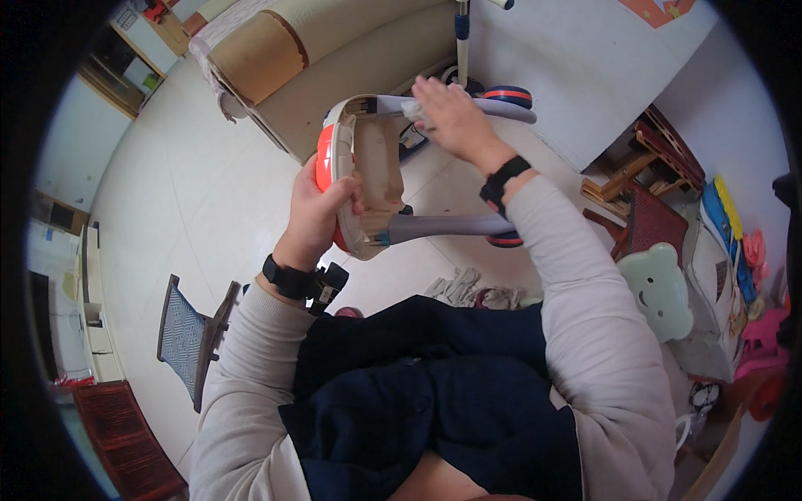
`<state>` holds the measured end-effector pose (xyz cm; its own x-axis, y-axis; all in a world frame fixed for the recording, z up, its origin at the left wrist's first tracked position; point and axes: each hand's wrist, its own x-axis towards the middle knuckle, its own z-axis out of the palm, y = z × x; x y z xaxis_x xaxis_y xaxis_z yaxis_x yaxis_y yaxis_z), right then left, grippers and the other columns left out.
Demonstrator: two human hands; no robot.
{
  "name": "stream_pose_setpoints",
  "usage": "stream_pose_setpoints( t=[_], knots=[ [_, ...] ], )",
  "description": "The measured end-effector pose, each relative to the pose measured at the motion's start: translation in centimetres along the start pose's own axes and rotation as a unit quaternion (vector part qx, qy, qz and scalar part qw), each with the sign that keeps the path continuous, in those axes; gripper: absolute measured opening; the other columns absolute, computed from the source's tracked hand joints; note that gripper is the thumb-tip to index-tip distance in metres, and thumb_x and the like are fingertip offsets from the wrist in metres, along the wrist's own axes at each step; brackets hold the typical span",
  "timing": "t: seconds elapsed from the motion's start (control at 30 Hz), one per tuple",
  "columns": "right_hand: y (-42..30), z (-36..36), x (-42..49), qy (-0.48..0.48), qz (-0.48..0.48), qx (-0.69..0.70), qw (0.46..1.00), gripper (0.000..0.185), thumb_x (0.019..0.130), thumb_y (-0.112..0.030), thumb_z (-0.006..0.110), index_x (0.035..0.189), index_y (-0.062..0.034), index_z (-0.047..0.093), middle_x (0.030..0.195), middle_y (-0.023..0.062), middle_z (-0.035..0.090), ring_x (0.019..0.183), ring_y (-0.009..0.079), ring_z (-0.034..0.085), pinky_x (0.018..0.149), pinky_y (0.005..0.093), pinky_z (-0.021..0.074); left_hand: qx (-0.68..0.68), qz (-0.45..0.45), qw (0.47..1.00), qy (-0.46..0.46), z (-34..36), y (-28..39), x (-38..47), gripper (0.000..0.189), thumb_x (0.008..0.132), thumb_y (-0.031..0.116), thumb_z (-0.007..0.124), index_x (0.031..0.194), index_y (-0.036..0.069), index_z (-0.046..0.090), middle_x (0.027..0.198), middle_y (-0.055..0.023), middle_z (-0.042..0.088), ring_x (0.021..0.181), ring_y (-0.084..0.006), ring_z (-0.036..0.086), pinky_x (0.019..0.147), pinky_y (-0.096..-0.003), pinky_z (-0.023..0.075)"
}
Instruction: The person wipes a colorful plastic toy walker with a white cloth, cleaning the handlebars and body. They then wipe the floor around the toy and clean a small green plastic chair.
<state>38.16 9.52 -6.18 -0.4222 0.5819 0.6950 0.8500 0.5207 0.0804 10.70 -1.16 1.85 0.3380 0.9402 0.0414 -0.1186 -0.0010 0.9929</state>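
In front of me is what looks like a child's push walker (448, 225), tipped on its side, with a red and white front panel, two grey legs and dark blue wheels (508, 96) ringed in red. My left hand (316, 210) grips the edge of the panel, thumb on the near face. My right hand (454, 122) presses a crumpled white cloth or tissue (413, 113) against the far leg, its fingers slightly blurred. Between the legs a beige plastic part (379, 163) shows. The palm hides part of the cloth.
A beige sofa (351, 69) stands beyond the walker. On the left is a folding stool (188, 332) with a woven seat. Grey cloths (456, 288) lie on the tiles near my lap. To the right are wooden folding chairs (658, 213) and a mint bear-shaped seat or backrest (656, 291).
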Motion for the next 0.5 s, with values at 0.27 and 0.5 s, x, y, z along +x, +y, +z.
stream_pose_setpoints(
  t=[0.27,0.5],
  knots=[
    [3.9,0.0,-4.2,-0.031,-0.008,-0.234,0.972,0.058,0.094,-0.011,0.044,0.15,-0.007,0.035,0.155,0.0106,0.037,0.144,0.0235,0.035,0.12,0.0428,0.0257,-0.052,0.003,0.999,-0.002,0.2,0.7,-0.5,0.027,0.084,0.011,0.057,0.108,0.0,0.051,0.075,-0.0045,0.056,0.062,-0.0129,0.056,0.061,-0.027,0.0469],
    [15.2,0.6,-11.9,0.068,0.263,-0.009,0.962,0.053,0.1,-0.014,0.038,0.151,-0.0027,0.032,0.153,0.0227,0.037,0.144,0.033,0.034,0.117,0.0389,0.029,-0.111,0.005,0.993,-0.026,-1.2,1.8,-1.1,0.032,0.083,0.011,0.056,0.112,0.0,0.051,0.076,-0.0034,0.055,0.06,-0.0113,0.053,0.059,-0.0263,0.0461]
  ],
)
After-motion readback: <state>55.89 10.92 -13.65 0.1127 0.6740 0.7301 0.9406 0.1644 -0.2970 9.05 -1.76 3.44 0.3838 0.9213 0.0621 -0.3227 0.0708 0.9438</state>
